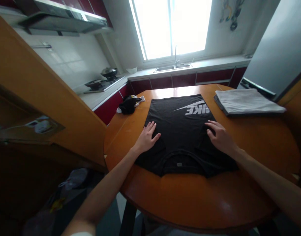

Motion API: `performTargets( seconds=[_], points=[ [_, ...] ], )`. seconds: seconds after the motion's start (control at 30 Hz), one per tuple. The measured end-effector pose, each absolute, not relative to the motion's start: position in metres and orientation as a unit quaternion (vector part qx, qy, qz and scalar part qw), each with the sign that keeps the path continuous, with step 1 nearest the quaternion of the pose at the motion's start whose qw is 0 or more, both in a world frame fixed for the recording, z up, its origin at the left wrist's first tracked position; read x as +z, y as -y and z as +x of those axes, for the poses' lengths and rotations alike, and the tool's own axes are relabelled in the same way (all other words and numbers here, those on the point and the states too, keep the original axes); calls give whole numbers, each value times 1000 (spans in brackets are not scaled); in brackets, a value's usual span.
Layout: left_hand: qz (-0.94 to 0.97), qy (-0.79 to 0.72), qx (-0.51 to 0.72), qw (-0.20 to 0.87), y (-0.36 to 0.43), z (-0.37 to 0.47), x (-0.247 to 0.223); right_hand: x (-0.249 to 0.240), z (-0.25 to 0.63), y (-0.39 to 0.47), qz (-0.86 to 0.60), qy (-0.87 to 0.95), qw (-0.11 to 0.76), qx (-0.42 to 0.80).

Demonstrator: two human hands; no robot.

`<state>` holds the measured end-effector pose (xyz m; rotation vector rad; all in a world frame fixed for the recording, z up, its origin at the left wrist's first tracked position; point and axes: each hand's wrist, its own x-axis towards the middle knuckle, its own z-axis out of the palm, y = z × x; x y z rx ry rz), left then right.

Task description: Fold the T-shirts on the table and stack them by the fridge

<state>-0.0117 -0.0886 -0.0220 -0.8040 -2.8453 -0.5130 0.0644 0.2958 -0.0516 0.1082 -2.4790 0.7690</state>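
Note:
A black T-shirt (178, 131) lies spread on the round wooden table (202, 203), its neckline towards me and its hem towards the window. White lettering and a swoosh show upside down near its far right corner. My left hand (147, 137) rests flat on the shirt's left side, fingers stretched and thumb apart. On the opposite side, my right hand (219, 136) lies at the shirt's right edge with its fingers spread. Neither hand grips the fabric.
Folded white and grey cloths (250, 102) are stacked at the table's right. A crumpled black and white garment (130, 104) lies at the far left. Beyond are a stove with pans (93, 84), a sink (173, 67) and a fridge (278, 49).

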Motion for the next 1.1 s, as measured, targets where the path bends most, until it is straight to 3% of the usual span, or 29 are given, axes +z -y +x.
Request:
performTargets(
  seconds=[0.13,0.4,0.6,0.8,0.97,1.1],
  points=[
    [-216,934,-249,137,115,-14,2,-48,64,-300,35,908,295,295],
    [-275,943,-185,29,124,20,-35,-44,63,-298,32,900,310,306],
    [-208,925,-289,132,140,13,-18,-36,65,-298,14,892,325,313],
    [-213,958,-188,34,148,14,-39,-36,64,-299,14,890,324,320],
    [-231,948,-194,101,136,-1,-21,-36,64,-301,12,891,319,322],
    [-268,952,-139,49,115,-13,-25,-36,63,-303,1,888,323,327]
  ],
)
